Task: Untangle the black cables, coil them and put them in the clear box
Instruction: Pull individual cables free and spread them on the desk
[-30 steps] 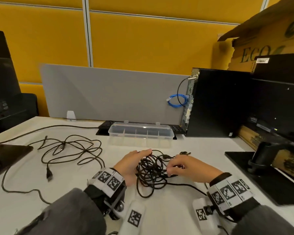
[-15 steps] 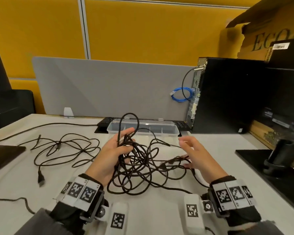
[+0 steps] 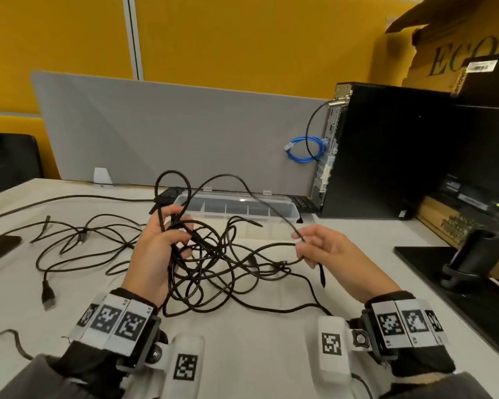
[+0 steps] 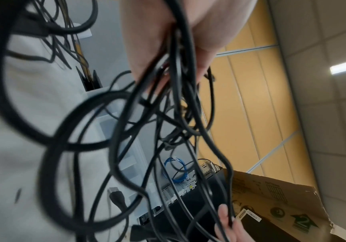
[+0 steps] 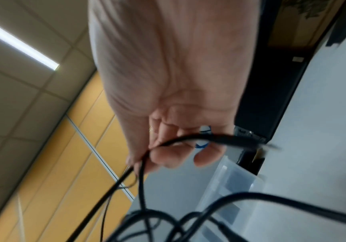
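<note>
A tangle of black cables (image 3: 213, 260) hangs over the white table, its lower loops lying on the tabletop. My left hand (image 3: 162, 240) grips a bunch of its strands (image 4: 174, 78) and lifts them. To the right, my right hand (image 3: 314, 246) pinches one thin strand (image 5: 180, 140) near its free end, whose plug (image 3: 321, 273) dangles below the fingers. The clear box (image 3: 236, 210) with dividers sits just behind the tangle, lid closed. A second loose black cable (image 3: 78, 240) sprawls on the table at the left.
A black computer tower (image 3: 386, 154) with a blue cable (image 3: 303, 149) stands at the back right. Monitor stands (image 3: 467, 272) flank the table on the right and far left. A keyboard (image 3: 303, 201) lies behind the box, before a grey divider (image 3: 170, 133).
Both hands have risen off the table with the tangle. The left hand lifted its bunch higher. The right hand went from open beside the tangle to pinching one strand and drawing it rightward.
</note>
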The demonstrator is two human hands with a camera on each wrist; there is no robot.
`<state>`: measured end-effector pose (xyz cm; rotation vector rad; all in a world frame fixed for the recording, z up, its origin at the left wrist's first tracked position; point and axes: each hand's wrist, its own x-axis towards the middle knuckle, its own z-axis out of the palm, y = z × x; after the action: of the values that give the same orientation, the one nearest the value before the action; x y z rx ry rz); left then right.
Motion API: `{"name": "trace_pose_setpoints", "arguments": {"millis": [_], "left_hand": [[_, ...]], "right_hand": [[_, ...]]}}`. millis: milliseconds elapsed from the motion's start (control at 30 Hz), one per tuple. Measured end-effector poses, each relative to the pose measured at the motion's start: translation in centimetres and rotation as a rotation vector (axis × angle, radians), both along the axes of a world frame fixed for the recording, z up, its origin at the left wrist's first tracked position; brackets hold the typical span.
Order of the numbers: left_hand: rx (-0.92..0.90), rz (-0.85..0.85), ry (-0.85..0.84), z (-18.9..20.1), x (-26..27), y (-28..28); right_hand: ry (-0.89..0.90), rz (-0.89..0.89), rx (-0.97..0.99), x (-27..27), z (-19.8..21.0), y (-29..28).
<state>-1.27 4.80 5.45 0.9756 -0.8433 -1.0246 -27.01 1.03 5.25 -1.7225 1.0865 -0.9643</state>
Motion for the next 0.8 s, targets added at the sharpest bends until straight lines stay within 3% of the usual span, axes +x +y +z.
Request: {"name": "trace_pose_setpoints", "arguments": {"millis": [100,267,367,433,500,567,700,800], "left_hand": [[0.113,0.095,-0.133,-0.5,0.1,-0.4],[0.247,0.064,-0.166,-0.3,0.6,-0.5],[0.332,0.146,-0.536,0.1,1.5,-0.4],[0.267,0.249,-0.688,0.6,1.6,-0.2],[0.085,0.335,-0.648,1.1,1.2,-0.1],[-0.006,0.291,-0.647,1.2,0.7,-0.3],[0.023,0.106,-0.915,0.3,1.5,-0.6],[0.07,0.104,-1.091,-0.2,2.3,-0.8]], "right_hand": [[-0.212,0.017,-0.034,0.5,0.3,0.1],[-0.324,0.0,-0.048,1.3,0.1,0.2],[-0.32,-0.011,-0.046,1.4,0.3,0.3],[-0.324,-0.018,-0.047,1.4,0.5,0.4],[-0.34,-0.007,-0.04,1.5,0.7,0.5],[-0.339,0.02,-0.026,1.6,0.9,0.7],[-0.299,0.053,-0.026,1.6,1.0,0.9],[-0.289,-0.059,-0.123,0.9,1.0,0.3]]}}
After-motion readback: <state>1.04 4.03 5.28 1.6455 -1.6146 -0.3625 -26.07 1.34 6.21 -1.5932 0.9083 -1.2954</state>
